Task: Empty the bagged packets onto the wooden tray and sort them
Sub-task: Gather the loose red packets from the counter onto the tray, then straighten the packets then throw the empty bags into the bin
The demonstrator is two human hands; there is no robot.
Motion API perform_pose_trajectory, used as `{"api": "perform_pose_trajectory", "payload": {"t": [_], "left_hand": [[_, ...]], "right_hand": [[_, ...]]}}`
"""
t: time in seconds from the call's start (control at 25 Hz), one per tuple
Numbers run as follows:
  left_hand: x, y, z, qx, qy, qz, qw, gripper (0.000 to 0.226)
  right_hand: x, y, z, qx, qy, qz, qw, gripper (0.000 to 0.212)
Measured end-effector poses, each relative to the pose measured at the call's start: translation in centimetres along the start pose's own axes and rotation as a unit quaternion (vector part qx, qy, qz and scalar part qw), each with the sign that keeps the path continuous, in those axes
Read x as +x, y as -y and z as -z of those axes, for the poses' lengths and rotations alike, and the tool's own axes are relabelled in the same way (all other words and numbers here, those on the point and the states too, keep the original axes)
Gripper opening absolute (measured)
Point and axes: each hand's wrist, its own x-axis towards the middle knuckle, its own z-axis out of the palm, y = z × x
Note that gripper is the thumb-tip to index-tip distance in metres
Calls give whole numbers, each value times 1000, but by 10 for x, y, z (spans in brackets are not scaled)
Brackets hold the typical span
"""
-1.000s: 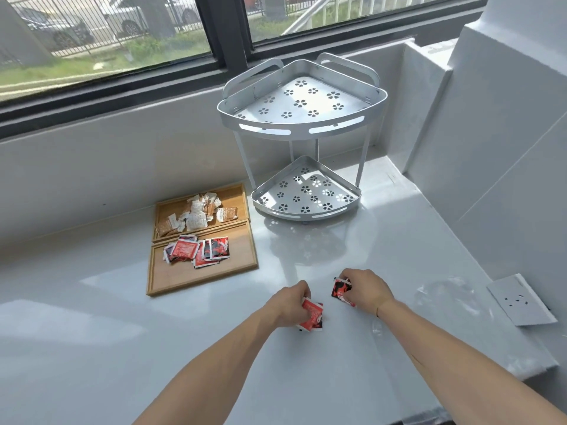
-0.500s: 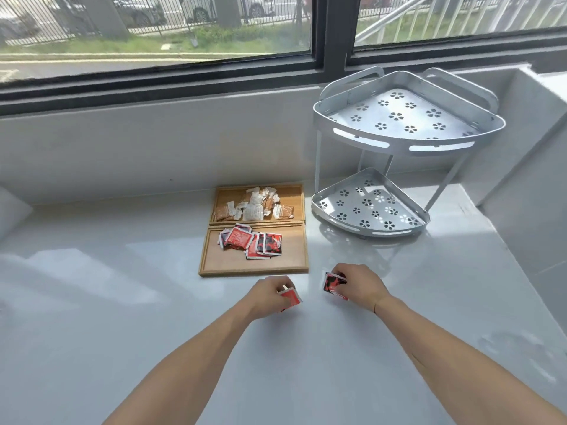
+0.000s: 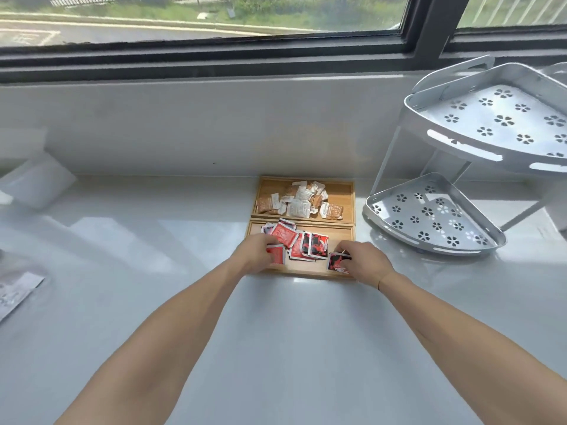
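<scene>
The red packets [image 3: 294, 242] lie in a loose heap in the near compartment of the wooden tray [image 3: 343, 233], directly between and just beyond our two hands. Our left hand [image 3: 256, 254] is closed on one red packet [image 3: 276, 256] at the heap's left edge, over the tray's near left corner. Our right hand [image 3: 363, 262] pinches a red and black packet [image 3: 336, 261] low over the tray's near right corner; we cannot tell whether that packet touches the wood. The hands stay apart, with the heap between them.

Beyond the hands, the tray's far compartment holds the white and brown packets [image 3: 299, 202], piled together. To the right of our right hand stands a two-tier metal corner rack [image 3: 435, 216], just beside the tray. Far off to the left of our left hand, a crumpled clear bag [image 3: 15, 289] lies at the edge of the white counter [image 3: 291, 348]. A window [image 3: 214, 23] runs above the ledge ahead of us.
</scene>
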Motion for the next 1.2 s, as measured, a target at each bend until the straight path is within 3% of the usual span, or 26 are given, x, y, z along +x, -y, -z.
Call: {"api": "perform_pose_trajectory", "payload": {"t": [0.12, 0.32, 0.56, 0.8, 1.04, 1.2], "left_hand": [[21, 6, 2, 1, 16, 2, 1000, 25], [37, 19, -10, 46, 55, 17, 997, 37], [33, 26, -12, 153, -24, -10, 988, 39], [15, 30, -9, 142, -76, -23, 987, 43], [-5, 9, -8, 155, -65, -56, 984, 47], [-17, -18, -15, 183, 30, -125, 975, 54]], "right_hand": [[18, 7, -5, -2, 6, -3, 1000, 27], [32, 8, -14, -50, 39, -4, 998, 29], [28, 14, -16, -153, -17, 18, 988, 23], [9, 24, -13, -163, -47, 0, 986, 31], [-37, 22, -2, -151, -54, -17, 987, 42], [-80, 8, 4, -142, -51, -70, 986, 44]]}}
